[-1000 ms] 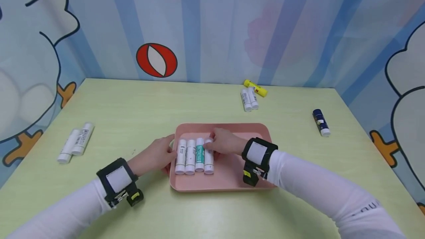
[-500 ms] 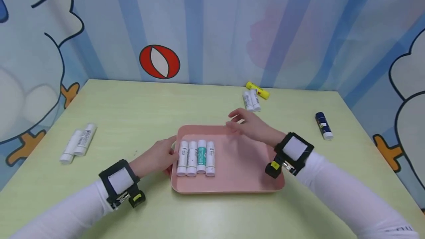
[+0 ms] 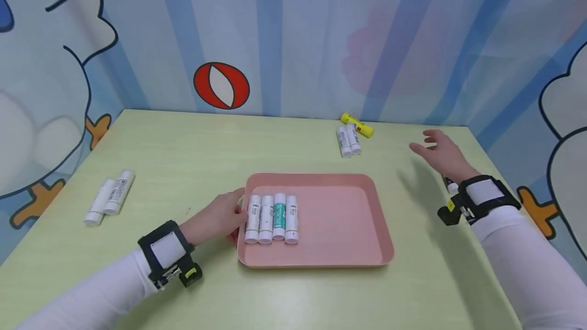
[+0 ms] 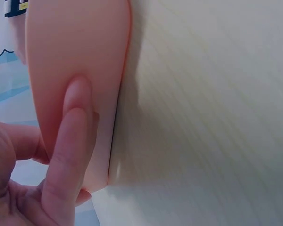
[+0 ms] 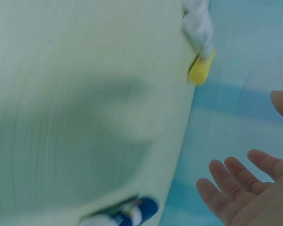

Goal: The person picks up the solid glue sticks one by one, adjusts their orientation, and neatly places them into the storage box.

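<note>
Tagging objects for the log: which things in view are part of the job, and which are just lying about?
Job:
left hand, gripping tray
four tubes in it
right hand, holding nothing
navy tube, perhaps: nearest right hand

Lying about, though possibly waiting:
yellow tube
rear white pair
left white pair

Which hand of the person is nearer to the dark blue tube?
Right. The right hand hovers close to the dark blue tube, not touching it; the left hand is farther away, gripping the left end of the pink tray.
</note>
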The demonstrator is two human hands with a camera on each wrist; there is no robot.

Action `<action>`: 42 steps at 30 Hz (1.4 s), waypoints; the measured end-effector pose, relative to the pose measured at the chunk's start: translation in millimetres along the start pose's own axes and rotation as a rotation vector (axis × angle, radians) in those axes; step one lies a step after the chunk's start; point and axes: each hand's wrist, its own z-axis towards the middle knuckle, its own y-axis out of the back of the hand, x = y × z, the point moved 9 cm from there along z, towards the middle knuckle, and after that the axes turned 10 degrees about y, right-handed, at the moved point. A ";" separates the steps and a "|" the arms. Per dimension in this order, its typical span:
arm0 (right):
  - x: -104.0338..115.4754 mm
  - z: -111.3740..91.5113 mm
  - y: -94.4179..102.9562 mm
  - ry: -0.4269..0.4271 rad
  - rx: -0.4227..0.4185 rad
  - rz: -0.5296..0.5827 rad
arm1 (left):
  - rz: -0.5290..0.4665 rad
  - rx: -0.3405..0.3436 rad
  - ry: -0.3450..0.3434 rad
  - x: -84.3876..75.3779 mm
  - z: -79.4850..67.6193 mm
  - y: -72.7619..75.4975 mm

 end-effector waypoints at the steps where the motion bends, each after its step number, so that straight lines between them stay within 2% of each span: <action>1: -8.7 -1.4 3.2 -0.004 -0.009 -0.022 | 0.000 -0.001 0.001 0.1 -0.3 0.0; 6: -42.6 -8.1 14.9 -0.030 -0.081 -0.156 | -0.005 -0.002 -0.007 -0.4 -1.2 -0.2; 10: -63.4 -12.8 18.2 -0.086 -0.121 -0.253 | -0.007 -0.006 -0.012 -0.5 -1.1 0.3; 14: -80.4 -16.0 15.6 -0.147 -0.120 -0.306 | -0.004 -0.008 0.000 1.0 -0.6 0.1; 18: -89.0 -18.7 9.7 -0.180 -0.076 -0.323 | -0.009 -0.005 0.007 0.8 0.2 -0.9; 23: -91.0 -18.5 5.7 -0.198 -0.032 -0.371 | -0.009 -0.006 0.008 0.8 0.5 -0.3; 30: -91.8 -20.6 9.2 -0.269 -0.058 -0.394 | -0.006 -0.010 0.011 2.0 0.4 0.3; 42: -77.6 -24.4 9.7 -0.274 -0.086 -0.413 | -0.010 -0.007 0.010 1.3 -0.8 0.6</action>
